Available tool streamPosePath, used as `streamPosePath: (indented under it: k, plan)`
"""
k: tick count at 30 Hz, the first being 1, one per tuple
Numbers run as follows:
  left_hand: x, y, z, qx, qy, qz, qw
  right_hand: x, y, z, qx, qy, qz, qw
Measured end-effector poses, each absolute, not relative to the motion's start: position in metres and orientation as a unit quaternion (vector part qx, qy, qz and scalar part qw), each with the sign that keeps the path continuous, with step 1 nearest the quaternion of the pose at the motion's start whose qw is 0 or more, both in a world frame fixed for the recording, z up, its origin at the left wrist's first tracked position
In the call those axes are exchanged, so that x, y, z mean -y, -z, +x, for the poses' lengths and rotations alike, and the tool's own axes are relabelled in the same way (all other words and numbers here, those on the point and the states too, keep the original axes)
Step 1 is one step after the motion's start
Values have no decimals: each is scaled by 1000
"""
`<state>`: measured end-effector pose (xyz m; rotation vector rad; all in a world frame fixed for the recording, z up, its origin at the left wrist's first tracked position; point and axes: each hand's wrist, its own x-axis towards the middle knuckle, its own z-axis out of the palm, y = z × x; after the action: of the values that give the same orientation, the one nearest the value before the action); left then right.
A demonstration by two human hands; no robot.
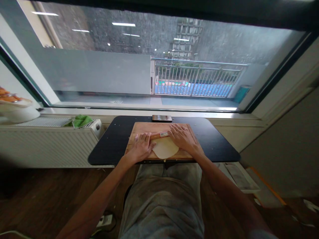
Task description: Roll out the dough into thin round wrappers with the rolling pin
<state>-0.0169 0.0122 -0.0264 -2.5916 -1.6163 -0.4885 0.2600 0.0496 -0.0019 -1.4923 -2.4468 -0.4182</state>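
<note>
A wooden rolling pin [159,135] lies crosswise over a flat, pale sheet of dough [165,148]. My left hand [142,145] grips the pin's left end, its thumb near the dough's edge. Over the right end rests my right hand [182,136], fingers bent across the pin. Both ends of the pin are hidden beneath my hands. Under the dough is a wooden cutting board [142,127], close to the near edge of a black table [206,132].
A phone [162,118] lies behind the board by the window sill. On the left, a white radiator [50,146] carries a green cloth [81,121] and a white bowl-like container [20,111]. A power strip [105,220] sits on the floor. The window is straight ahead.
</note>
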Motion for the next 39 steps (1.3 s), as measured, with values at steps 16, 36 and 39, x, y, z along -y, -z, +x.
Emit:
streamPosePath:
  k: [16, 36, 39]
  plan:
    - [-57, 21, -11, 554, 126, -823, -7, -70, 8, 258, 829, 130, -530, 124]
    - [-33, 27, -12, 531, 166, -830, 27, -70, 13, 269, 871, 108, -463, 126]
    - [-26, 30, -12, 523, 189, -831, 18, -61, 6, 272, 867, 61, -473, 145]
